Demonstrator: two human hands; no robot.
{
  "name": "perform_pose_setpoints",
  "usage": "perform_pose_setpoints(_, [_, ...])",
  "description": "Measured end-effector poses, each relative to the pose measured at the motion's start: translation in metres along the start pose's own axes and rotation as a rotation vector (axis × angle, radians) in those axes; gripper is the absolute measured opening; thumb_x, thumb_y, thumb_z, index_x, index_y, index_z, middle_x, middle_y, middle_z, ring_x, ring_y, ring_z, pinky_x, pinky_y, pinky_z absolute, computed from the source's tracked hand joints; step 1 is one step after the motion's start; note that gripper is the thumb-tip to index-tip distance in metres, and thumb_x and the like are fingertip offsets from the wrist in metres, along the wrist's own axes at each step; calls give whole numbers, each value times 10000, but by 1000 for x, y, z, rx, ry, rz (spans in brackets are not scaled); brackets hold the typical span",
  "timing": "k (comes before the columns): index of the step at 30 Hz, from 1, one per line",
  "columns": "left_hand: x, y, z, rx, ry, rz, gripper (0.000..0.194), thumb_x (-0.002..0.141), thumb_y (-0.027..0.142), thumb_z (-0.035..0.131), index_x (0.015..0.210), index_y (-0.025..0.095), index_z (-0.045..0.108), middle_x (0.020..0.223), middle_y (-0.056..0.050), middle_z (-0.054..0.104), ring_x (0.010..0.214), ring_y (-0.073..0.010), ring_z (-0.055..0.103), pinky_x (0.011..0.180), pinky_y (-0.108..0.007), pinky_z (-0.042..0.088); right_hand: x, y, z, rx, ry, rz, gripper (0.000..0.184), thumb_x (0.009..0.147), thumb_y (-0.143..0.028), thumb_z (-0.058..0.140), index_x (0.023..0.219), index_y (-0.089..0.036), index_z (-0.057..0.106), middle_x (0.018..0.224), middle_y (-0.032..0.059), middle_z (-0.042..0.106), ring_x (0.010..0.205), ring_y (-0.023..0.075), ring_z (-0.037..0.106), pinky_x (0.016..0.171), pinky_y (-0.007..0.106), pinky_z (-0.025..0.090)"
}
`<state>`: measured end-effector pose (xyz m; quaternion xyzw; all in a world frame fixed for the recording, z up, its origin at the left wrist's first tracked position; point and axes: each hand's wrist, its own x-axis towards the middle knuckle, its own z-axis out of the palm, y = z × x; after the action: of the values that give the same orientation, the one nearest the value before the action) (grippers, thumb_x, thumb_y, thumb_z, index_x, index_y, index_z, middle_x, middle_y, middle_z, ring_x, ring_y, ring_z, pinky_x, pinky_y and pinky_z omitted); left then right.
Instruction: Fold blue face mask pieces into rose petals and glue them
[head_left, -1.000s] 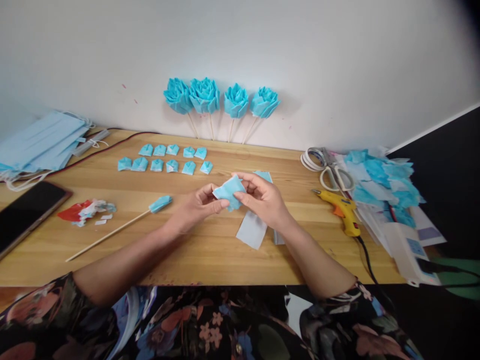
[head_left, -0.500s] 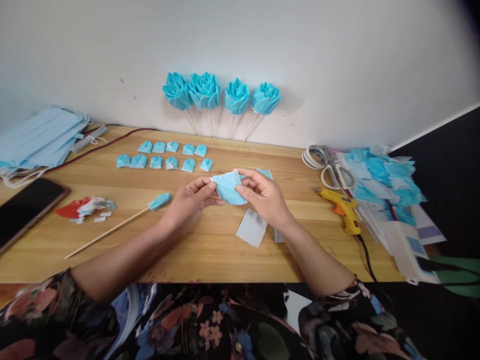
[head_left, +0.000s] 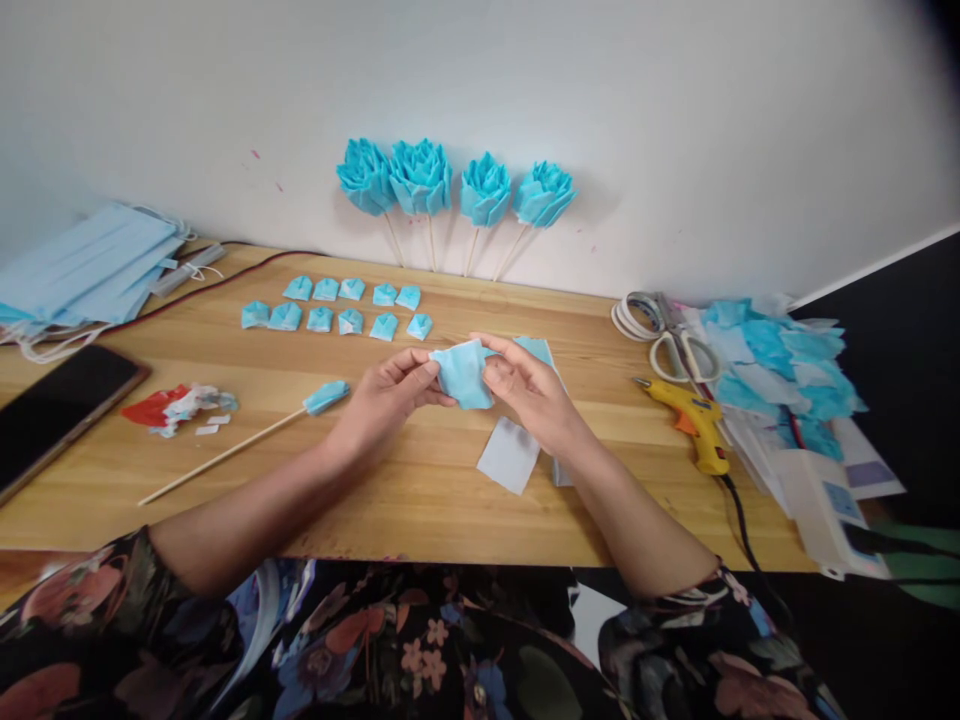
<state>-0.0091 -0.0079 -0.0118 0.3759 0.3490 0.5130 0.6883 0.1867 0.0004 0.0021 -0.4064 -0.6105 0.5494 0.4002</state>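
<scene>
My left hand (head_left: 390, 395) and my right hand (head_left: 529, 390) both pinch a small light-blue piece of fabric (head_left: 461, 373) held just above the wooden table (head_left: 420, 480). The fabric is partly folded between my fingertips. Under my right wrist lie pale blue fabric squares (head_left: 510, 455). A wooden stick with a blue wrapped tip (head_left: 324, 397) lies left of my left hand. Two rows of small folded blue petals (head_left: 337, 307) sit farther back.
Blue fabric roses on sticks (head_left: 454, 185) lean on the wall. A yellow glue gun (head_left: 694, 420), scissors (head_left: 671, 335) and blue scraps (head_left: 780, 360) are at the right. Face masks (head_left: 82, 270), a phone (head_left: 56, 405) and red-white scraps (head_left: 176, 408) lie at the left.
Both hands kept hold of the blue piece and folded it flatter between the fingertips; the view drifted slightly left and up.
</scene>
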Motion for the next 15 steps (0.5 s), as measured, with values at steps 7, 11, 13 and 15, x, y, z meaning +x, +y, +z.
perform_pose_setpoints(7, [-1, -2, 0, 3, -19, -47, 206, 837, 331, 736, 810, 143, 655, 774, -18, 675, 734, -143, 665, 762, -321, 575, 2, 4, 1, 19, 33, -12, 582, 809, -384, 756, 1336, -253, 547, 897, 12, 692, 756, 145, 628, 680, 293, 533])
perform_pose_setpoints(11, [-2, 1, 2, -22, -23, -40, 223, 840, 334, 734, 791, 135, 646, 750, -19, 663, 715, -140, 656, 738, -313, 572, 3, 5, -1, -25, 56, -56, 516, 845, -370, 713, 1322, -245, 564, 861, 4, 688, 716, 128, 602, 640, 273, 497])
perform_pose_setpoints(13, [-2, 2, 2, -35, -27, -44, 222, 839, 330, 735, 788, 135, 642, 738, -18, 661, 702, -141, 656, 729, -315, 573, 3, 5, -2, -61, 65, -65, 503, 857, -373, 696, 1326, -246, 565, 819, -8, 666, 684, 121, 574, 614, 267, 472])
perform_pose_setpoints(15, [-2, 3, 3, -40, -25, -46, 219, 837, 327, 735, 786, 135, 642, 737, -20, 663, 696, -142, 655, 720, -315, 572, 3, 6, -3, -88, 69, -66, 493, 866, -375, 684, 1328, -248, 566, 786, -17, 636, 664, 119, 549, 600, 267, 455])
